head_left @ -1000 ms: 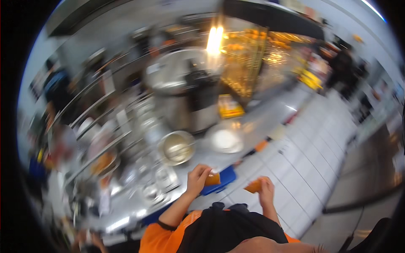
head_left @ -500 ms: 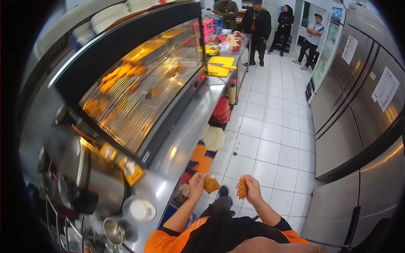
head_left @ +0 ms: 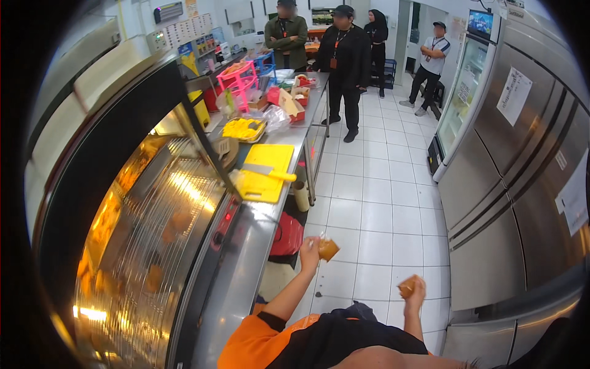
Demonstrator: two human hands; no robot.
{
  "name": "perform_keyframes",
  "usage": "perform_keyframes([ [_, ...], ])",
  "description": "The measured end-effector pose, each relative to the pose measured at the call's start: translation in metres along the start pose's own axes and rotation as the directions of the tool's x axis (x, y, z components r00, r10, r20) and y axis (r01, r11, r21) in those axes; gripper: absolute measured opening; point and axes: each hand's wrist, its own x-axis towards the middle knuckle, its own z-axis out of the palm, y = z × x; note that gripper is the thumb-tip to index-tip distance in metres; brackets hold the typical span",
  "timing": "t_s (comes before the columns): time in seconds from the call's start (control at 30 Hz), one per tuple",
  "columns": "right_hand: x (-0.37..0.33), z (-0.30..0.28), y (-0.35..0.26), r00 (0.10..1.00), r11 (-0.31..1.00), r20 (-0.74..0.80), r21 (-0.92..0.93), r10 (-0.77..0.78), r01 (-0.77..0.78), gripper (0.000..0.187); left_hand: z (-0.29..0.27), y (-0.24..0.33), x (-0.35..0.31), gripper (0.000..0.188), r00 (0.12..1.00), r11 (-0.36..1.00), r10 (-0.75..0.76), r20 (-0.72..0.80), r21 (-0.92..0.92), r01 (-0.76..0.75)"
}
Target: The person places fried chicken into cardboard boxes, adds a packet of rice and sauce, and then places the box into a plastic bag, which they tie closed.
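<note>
Brown packets (head_left: 328, 249), contents indistinct

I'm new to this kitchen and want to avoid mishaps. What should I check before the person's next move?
1. Left hand has a grip on its brown packet: ok, held by one edge.
2. Right hand has a grip on the second brown packet: ok.
3. Both packets sealed: cannot tell, too small to make out.
4. Knife set well back from the aisle: not ok, its handle points toward the counter's aisle edge.
5. Floor free of debris: not ok, a small dark scrap lies on the tiles.
6. Warming cabinet shut on its far side: cannot tell, hidden from this view.
</note>
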Motion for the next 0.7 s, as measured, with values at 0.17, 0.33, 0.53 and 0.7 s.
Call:
perform_keyframes([
  [0.17,0.159,-0.036,0.032,0.946,0.980,-0.295,0.183,0.133,-0.080,0.024,0.083,0.009,0.153,0.031,0.949,0.838,-0.270,0.163,-0.446,0.315],
  [0.33,0.368,0.037,0.016,0.995,0.995,-0.054,0.053,-0.080,0.083,0.020,0.134,-0.005,0.287,0.035,0.903,0.702,-0.409,0.133,-0.586,0.405],
  [0.53,0.522,0.356,-0.063,0.838,0.923,0.501,-0.178,-0.214,0.342,0.023,0.166,0.121,0.436,0.035,0.996,0.864,-0.087,-0.013,-0.499,0.069],
  [0.7,0.588,0.625,-0.087,0.467,0.755,0.806,-0.040,-0.363,0.655,0.019,0.143,0.167,0.565,0.031,0.819,0.874,0.485,-0.308,0.205,-0.441],
])
